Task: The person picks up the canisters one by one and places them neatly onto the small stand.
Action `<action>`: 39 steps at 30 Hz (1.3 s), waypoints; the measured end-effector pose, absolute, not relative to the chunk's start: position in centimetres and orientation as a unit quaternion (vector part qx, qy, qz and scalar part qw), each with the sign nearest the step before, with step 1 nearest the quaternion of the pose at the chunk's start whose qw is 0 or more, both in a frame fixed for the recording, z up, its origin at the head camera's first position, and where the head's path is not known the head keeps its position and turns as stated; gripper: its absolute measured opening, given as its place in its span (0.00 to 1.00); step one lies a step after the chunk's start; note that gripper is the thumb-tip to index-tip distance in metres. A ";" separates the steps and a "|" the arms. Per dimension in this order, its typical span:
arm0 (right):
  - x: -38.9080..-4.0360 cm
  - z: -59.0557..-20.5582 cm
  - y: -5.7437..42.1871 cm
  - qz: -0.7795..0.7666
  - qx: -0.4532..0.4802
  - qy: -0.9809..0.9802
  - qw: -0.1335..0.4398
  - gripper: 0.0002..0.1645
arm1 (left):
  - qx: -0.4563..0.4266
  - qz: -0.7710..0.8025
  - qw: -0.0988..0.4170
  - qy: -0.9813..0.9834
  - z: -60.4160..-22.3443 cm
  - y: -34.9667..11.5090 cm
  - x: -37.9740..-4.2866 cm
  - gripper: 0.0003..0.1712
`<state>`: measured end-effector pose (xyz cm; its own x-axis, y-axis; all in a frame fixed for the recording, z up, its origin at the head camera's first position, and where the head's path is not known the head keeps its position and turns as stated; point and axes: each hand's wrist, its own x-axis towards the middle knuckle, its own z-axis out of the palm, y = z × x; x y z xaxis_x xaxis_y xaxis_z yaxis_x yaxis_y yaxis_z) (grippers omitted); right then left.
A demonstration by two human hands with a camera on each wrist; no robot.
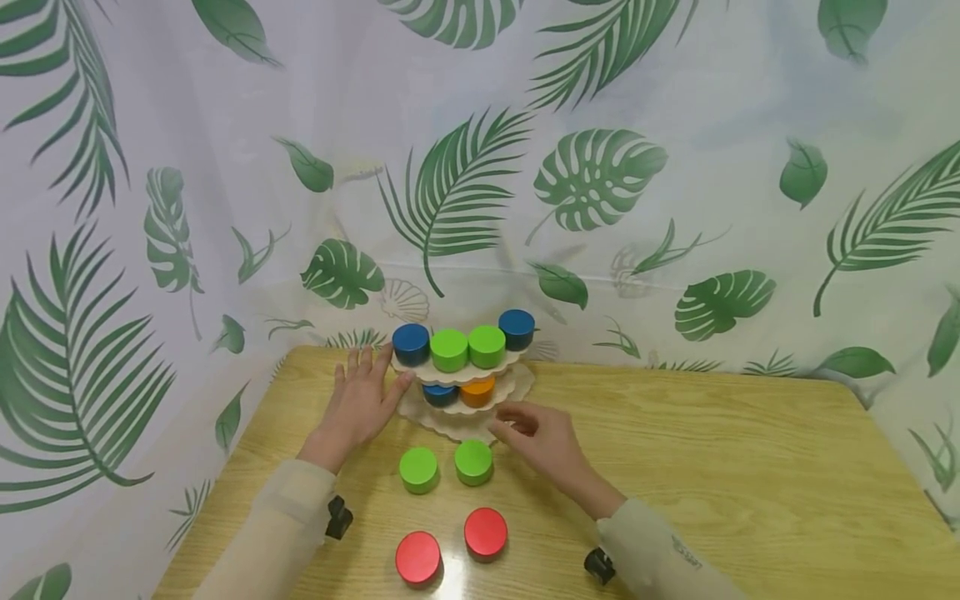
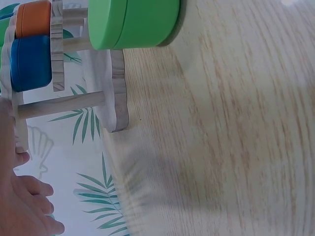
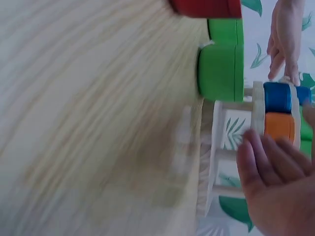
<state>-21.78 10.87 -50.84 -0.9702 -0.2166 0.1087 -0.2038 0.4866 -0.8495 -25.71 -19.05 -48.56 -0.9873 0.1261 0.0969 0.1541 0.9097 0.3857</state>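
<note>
Two hands are at the stand (image 1: 450, 429): the left hand (image 1: 362, 400) reaches along its left side, fingers fairly straight and seeming to touch the top tier's edge; the right hand (image 1: 547, 437) has loosely bent fingers, the thumb apart, holding nothing, just by the bottom tier's front right. Two green tins (image 1: 473, 462) stand on the table (image 1: 712, 467) left of the right fingertips, the red tins (image 1: 486, 533) nearer the person. Steadying seems best done with light left fingers, since pressing one end could rock the tiers; the right fingers should keep low and clear the orange tin (image 1: 477, 391) above them. Beyond the left fingertips the hanging cloth (image 1: 660, 317) and the table's back edge are near, and the left edge is not far from that hand; right of the right hand, bare wood gives ample room to withdraw.
</note>
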 end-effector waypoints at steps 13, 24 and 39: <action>-21.4 -52.5 12.0 -0.470 -0.224 0.842 0.142 0.38 | -0.069 -0.209 0.029 -0.975 -48.7 -19.1 -25.7 0.47; -21.5 -53.3 11.7 -0.460 -0.239 0.842 0.151 0.42 | -0.068 -0.214 0.025 -0.974 -48.7 -19.1 -25.7 0.48; -21.5 -54.2 11.4 -0.460 -0.231 0.844 0.148 0.43 | -0.071 -0.223 0.030 -0.972 -48.8 -19.0 -25.5 0.47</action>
<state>-21.51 11.36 -54.23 -0.8493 -0.5265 -0.0380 -0.2534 0.4698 -0.8456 -25.54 -19.00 -48.78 -0.9882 0.1246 0.0892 0.1511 0.8904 0.4294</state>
